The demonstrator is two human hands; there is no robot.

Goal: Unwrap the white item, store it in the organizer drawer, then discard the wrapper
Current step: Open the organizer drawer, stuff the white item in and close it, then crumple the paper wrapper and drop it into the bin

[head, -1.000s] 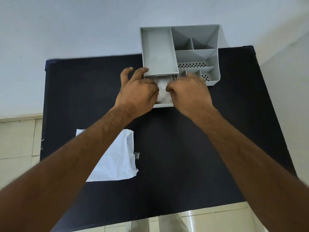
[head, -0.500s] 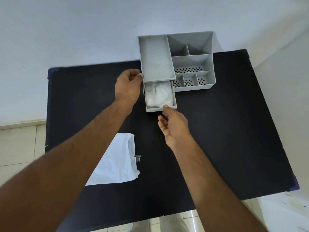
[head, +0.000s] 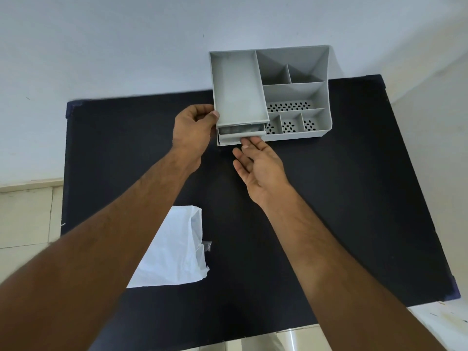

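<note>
A grey plastic organizer [head: 296, 93] stands at the far edge of the black table [head: 329, 198]. Its drawer [head: 229, 141] at the lower left sticks out only a little, and the white item inside is hidden. My left hand [head: 193, 133] grips the organizer's left front corner. My right hand [head: 258, 164] is flat with its fingers apart, fingertips touching the drawer's front. The white wrapper [head: 174, 249] lies flat on the table near me, partly under my left forearm.
A pale wall rises right behind the organizer. The organizer's open top compartments hold nothing. Tiled floor shows to the left of the table and beyond its near edge.
The drawer has slid most of the way into the organizer, hiding the white item. My right hand followed it forward. My left hand stays on the organizer's corner.
</note>
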